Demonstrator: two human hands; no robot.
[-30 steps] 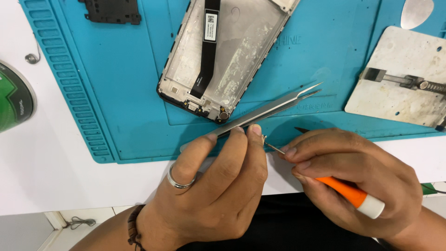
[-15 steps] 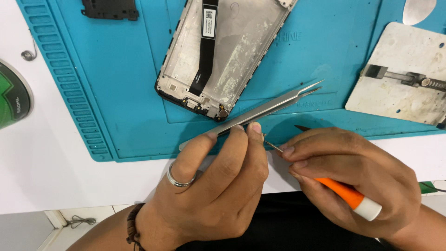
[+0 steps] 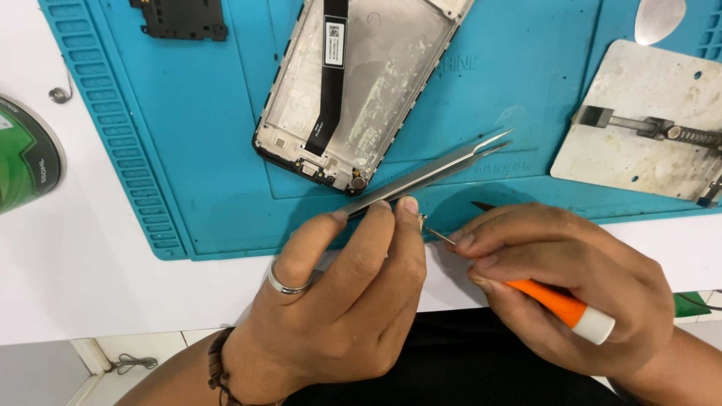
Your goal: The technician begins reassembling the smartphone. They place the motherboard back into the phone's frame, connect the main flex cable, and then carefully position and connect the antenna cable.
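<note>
While the left hand (image 3: 342, 301) pinches one pair of tweezers (image 3: 432, 173), the right hand (image 3: 564, 289) grips one screwdriver (image 3: 556, 304).

1. A white tabletop (image 3: 90, 271) is seen carrying a blue work mat (image 3: 203, 150).
2. Left of the mat, a round green-topped container (image 3: 22, 154) is set on the white surface.
3. A small metal ring-shaped part (image 3: 59, 94) is found just beside the mat's left edge, above that container.
</note>
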